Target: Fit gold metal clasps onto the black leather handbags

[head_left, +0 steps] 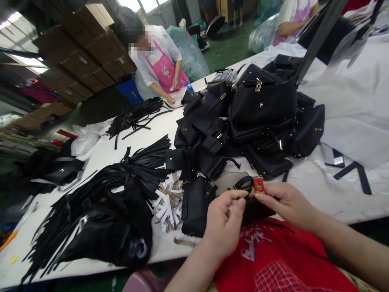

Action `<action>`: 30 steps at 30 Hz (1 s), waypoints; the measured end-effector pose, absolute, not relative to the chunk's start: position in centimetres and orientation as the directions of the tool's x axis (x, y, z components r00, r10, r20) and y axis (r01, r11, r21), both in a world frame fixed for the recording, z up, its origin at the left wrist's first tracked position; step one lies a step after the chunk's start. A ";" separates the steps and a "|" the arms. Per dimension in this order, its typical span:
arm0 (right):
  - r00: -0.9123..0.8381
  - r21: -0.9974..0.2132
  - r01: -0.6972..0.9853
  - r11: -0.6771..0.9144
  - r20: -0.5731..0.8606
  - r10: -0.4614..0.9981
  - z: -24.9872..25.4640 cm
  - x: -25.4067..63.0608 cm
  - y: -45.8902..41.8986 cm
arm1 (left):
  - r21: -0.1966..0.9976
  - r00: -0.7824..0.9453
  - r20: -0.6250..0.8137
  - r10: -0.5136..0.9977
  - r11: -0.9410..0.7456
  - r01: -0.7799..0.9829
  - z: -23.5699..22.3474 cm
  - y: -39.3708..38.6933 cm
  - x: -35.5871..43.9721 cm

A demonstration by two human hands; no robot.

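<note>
My left hand (pixel 224 221) is curled, its fingers pinching the edge of a small black bag (pixel 257 209) held over my lap at the table's front edge. My right hand (pixel 287 202) grips the same bag from the right and pinches a small red lighter (pixel 258 185) between thumb and fingertip, right above the bag's black strap (pixel 243 182). Both hands nearly touch each other. Part of the bag is hidden under my fingers.
A heap of black handbags (pixel 261 109) fills the white table (pixel 310 178) ahead. Bundles of black straps (pixel 133 170) and white paper scraps (pixel 167 202) lie at left. A person in a pink apron (pixel 165 71) works at the far side; another sits at back right (pixel 291 18).
</note>
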State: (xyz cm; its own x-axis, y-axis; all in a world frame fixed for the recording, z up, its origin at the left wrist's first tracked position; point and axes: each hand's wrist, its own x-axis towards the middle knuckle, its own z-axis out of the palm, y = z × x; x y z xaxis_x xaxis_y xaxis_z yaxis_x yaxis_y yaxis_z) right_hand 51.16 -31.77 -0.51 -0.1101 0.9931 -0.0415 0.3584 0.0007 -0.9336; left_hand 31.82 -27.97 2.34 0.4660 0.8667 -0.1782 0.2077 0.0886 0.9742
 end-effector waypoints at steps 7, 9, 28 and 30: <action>-0.544 -0.967 0.241 -0.081 -0.203 0.814 1.5 52.3 -31.6 | 0.976 0.515 -0.205 0.833 0.135 0.169 3.4 -27.6 30.1; -0.589 -0.962 0.225 -0.154 -0.261 0.765 1.1 51.7 -32.0 | 0.964 0.551 -0.154 0.820 0.003 0.265 3.8 -27.6 29.9; -0.695 -0.896 0.433 -0.100 -0.403 0.596 3.3 48.7 -33.0 | 0.949 0.866 -0.129 0.483 -0.194 0.250 4.7 -25.5 28.0; -0.701 -0.893 0.441 -0.089 -0.404 0.587 3.4 48.5 -32.9 | 0.942 0.894 -0.130 0.428 -0.229 0.246 4.9 -25.0 28.0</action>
